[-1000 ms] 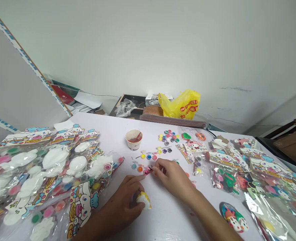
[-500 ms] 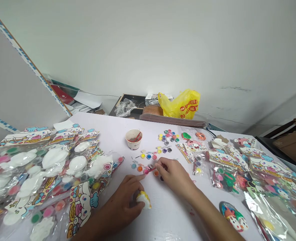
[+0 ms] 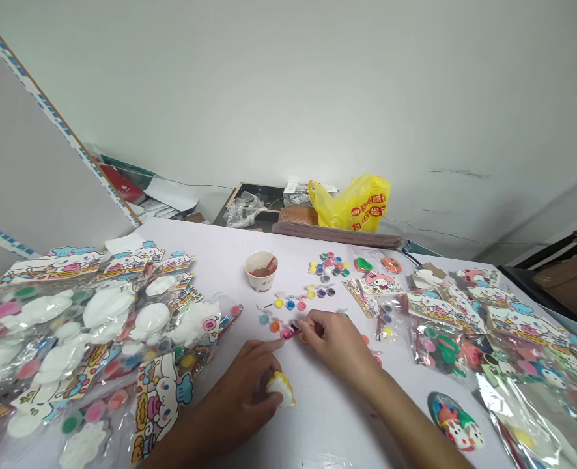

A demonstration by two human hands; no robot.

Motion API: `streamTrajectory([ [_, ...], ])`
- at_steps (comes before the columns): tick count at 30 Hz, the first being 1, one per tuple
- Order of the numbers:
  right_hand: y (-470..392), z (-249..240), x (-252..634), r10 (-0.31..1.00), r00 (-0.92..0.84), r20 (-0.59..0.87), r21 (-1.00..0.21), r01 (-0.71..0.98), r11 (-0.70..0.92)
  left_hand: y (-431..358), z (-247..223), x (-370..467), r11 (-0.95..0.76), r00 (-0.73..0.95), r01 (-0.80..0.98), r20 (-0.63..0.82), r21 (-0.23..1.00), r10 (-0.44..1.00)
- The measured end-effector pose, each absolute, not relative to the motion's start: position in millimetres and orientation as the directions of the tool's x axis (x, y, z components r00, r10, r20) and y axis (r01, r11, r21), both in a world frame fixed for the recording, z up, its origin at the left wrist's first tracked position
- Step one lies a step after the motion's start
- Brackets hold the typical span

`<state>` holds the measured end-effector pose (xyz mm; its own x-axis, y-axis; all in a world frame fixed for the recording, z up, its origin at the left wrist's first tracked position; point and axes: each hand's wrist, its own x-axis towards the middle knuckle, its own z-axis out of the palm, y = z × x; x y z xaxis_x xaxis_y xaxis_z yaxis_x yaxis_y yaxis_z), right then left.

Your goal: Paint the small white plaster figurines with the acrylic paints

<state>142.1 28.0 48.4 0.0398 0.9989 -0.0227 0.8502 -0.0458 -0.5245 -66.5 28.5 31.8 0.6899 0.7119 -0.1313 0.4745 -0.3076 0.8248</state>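
A small white piece with a yellow edge (image 3: 281, 389) is held between the thumb and curled fingers of my left hand (image 3: 249, 384), near the table's front. That hand's index finger reaches forward to a pink paint pot (image 3: 287, 334). My right hand (image 3: 335, 339) is closed in a pinch on a thin red brush, whose tip is at the pink pot. Blue and orange pots (image 3: 274, 325) lie just left of it. Behind them sits another strip of pots, with a blue one (image 3: 290, 304) in the middle.
A paper cup (image 3: 260, 271) with a red brush in murky water stands behind the pots. Bagged white figures (image 3: 107, 306) cover the left side. More packets (image 3: 445, 352) and a painted piece (image 3: 455, 421) lie right. A yellow bag (image 3: 351, 203) is at the back.
My right hand has shifted slightly, and the brush sits lower over the pink pot. The strip of pots near it has turned a little. My left hand keeps its hold.
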Motion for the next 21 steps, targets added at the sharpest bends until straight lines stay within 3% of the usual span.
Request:
streamTrajectory([
  [21,25,55,138,0.998,0.008,0.066,-0.491,0.871,0.026,30,26,-68,-0.338,0.686,0.48,-0.106,0.809,0.72],
])
